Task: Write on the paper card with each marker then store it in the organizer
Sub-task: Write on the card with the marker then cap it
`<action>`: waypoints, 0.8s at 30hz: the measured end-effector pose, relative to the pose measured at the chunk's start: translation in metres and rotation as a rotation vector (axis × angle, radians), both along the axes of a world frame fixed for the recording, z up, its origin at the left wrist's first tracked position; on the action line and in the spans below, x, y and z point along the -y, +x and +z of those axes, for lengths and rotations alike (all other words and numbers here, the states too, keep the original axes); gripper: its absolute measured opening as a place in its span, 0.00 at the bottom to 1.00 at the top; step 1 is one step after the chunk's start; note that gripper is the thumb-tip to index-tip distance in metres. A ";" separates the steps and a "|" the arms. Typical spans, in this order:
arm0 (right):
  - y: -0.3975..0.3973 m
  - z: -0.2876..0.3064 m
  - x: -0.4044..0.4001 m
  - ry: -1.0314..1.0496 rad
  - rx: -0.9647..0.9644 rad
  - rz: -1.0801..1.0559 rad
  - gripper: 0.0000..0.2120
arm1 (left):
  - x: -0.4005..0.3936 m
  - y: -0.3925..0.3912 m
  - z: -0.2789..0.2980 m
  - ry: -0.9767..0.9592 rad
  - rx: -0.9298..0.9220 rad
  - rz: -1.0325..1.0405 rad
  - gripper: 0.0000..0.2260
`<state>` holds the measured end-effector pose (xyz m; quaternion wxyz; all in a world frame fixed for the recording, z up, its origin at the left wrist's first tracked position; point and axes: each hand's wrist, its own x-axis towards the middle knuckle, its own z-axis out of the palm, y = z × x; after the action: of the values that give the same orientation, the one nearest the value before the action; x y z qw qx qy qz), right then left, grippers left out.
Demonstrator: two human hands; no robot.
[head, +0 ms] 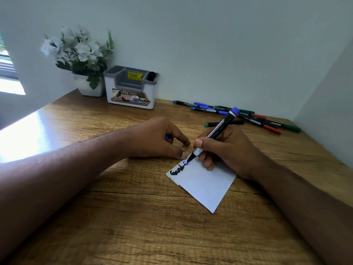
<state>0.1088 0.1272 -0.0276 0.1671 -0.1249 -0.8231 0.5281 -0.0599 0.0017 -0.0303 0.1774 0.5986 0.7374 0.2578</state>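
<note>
Right hand (227, 148): pinches blue marker (215, 133), tip on paper card (206, 183) (blue strokes beside black writing).
Left hand (158, 139): curled round blue cap (166, 137), fingertips at card's edge.

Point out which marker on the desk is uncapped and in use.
The blue marker gripped in the right hand, tip on the paper card. The other markers lie capped in a loose pile near the wall.
</note>
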 end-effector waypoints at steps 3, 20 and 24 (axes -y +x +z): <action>0.000 0.001 0.000 -0.016 0.005 -0.010 0.05 | 0.000 0.001 0.001 -0.002 -0.008 0.000 0.17; -0.001 -0.001 -0.003 -0.022 -0.001 -0.083 0.07 | 0.000 0.000 0.000 0.004 0.017 -0.002 0.16; -0.001 -0.002 -0.003 -0.032 -0.006 -0.109 0.09 | 0.000 0.000 0.000 0.003 0.013 -0.003 0.16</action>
<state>0.1080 0.1301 -0.0296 0.1959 -0.1706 -0.8061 0.5318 -0.0599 0.0021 -0.0301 0.1819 0.5982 0.7349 0.2624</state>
